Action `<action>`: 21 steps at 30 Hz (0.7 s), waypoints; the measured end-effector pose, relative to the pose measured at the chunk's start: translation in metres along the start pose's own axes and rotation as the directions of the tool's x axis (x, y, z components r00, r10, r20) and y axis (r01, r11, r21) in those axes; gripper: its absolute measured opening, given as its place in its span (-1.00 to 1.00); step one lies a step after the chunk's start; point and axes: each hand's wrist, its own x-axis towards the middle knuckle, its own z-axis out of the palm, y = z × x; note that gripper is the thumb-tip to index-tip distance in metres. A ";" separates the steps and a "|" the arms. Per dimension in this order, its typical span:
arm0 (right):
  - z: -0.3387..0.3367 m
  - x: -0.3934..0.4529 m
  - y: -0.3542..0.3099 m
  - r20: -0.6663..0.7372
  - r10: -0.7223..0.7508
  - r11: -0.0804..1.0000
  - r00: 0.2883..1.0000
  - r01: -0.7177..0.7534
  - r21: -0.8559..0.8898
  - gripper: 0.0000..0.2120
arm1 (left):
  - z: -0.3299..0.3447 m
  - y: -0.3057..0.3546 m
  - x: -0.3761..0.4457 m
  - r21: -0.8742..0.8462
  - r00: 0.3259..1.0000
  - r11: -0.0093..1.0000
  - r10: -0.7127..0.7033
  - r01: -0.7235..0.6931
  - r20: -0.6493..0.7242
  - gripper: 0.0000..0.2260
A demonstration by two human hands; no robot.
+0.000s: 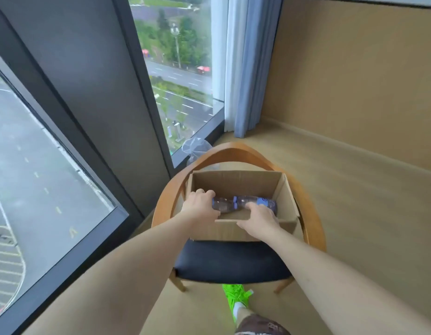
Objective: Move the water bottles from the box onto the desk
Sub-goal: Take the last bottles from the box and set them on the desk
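Step in hand: pickup. Cardboard box [243,229] on chair seat [230,262]. Left hand [200,206] wraps left water bottle [223,205]; right hand [259,220] closes over right water bottle [260,203]. Both bottles lie flat inside box. Next: lift clear of box walls, turn toward tabletop, not in view.

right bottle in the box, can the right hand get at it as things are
Probably yes. The right hand is already down over the box's open top, its fingers curled on the right bottle. No flap or lid blocks it; the left hand holds the other bottle.
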 end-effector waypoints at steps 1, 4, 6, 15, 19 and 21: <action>-0.004 0.020 0.004 0.019 0.004 1.000 1.000 -0.004 0.011 -0.38 | 0.001 0.000 0.016 -0.007 1.000 1.000 -0.021 0.021 0.009 -0.56; -0.012 0.068 0.020 0.103 0.042 0.997 0.994 -0.048 0.058 -0.36 | 0.008 0.000 0.054 0.012 0.994 0.996 -0.086 0.085 0.070 -0.62; -0.012 0.094 0.030 0.169 0.073 0.995 0.983 -0.083 0.051 -0.35 | 0.015 0.000 0.076 0.042 0.984 0.992 -0.123 0.119 0.127 -0.66; 0.035 0.199 0.061 0.384 0.151 0.987 0.911 -0.160 -0.009 -0.35 | 0.086 0.006 0.146 0.025 0.926 0.989 -0.148 0.148 0.346 -0.53; 0.072 0.229 0.076 0.433 0.168 0.985 0.886 -0.138 -0.101 -0.35 | 0.116 -0.004 0.173 0.147 0.908 0.986 -0.135 0.082 0.396 -0.52; 0.085 0.242 0.082 0.417 0.162 0.980 0.894 -0.098 -0.172 -0.37 | 0.131 -0.008 0.188 0.185 0.902 0.981 -0.127 0.054 0.413 -0.51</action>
